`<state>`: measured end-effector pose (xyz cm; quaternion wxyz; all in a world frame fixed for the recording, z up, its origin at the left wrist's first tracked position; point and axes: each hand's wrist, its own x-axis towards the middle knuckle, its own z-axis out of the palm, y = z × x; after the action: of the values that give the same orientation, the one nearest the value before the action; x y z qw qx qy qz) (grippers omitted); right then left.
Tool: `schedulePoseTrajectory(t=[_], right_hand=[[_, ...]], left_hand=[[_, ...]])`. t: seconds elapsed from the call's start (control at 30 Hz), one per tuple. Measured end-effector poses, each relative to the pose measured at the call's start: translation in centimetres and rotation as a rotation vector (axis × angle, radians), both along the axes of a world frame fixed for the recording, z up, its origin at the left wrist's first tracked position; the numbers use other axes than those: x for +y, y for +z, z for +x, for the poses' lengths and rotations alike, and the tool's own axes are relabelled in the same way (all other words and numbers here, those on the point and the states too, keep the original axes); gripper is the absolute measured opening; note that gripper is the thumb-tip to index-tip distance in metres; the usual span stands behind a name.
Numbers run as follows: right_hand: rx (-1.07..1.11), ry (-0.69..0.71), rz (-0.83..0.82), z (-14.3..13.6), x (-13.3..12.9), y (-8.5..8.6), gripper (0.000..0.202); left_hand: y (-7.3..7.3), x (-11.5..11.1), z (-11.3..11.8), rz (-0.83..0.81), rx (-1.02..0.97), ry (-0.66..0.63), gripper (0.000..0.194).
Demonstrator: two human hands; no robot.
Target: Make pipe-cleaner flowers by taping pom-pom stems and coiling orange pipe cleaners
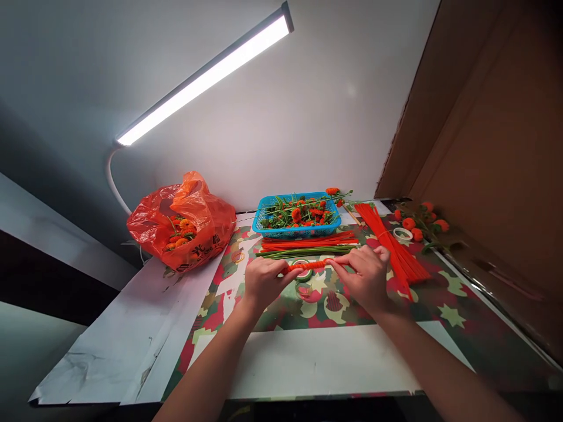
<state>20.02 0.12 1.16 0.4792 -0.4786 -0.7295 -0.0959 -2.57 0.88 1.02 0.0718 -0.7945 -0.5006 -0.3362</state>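
A short orange twisted strip stretches level between my two hands, above the patterned table cover. My left hand pinches its left end between thumb and fingers. At the other end, the fingers of my right hand are closed on the strip. Just behind the hands lie a bundle of green stems and a bundle of orange-red strips. A roll of green tape sits beneath the strip, partly hidden by it.
A blue basket of orange flowers and green stems stands at the back. An orange plastic bag of flowers is at the left. Right are a large orange-red bundle, a white tape roll and orange flowers. A lamp hangs above.
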Motion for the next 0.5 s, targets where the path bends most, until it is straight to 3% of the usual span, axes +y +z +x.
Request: schedulePoseTrajectory(t=[0.13,0.27,0.37,0.5], right_hand=[[-0.002,0.033,0.1,-0.7,-0.5,-0.1,0.028],[0.104,0.152,0.034,-1.2,-0.5,-0.4,0.021],[0.249,0.25,-0.112,-1.2,-0.3,-0.8,0.016],[0.601,0.486,-0.489,-0.9,0.4,-1.3,0.025]], left_hand=[[-0.1,-0.4,0.7,-0.022,-0.113,0.104,0.047],[0.1,-0.4,0.9,-0.137,-0.289,0.137,0.048],[0.2,-0.2,0.9,-0.28,-0.433,0.099,0.049],[0.1,0.1,0.5,-0.453,-0.585,-0.051,0.05]])
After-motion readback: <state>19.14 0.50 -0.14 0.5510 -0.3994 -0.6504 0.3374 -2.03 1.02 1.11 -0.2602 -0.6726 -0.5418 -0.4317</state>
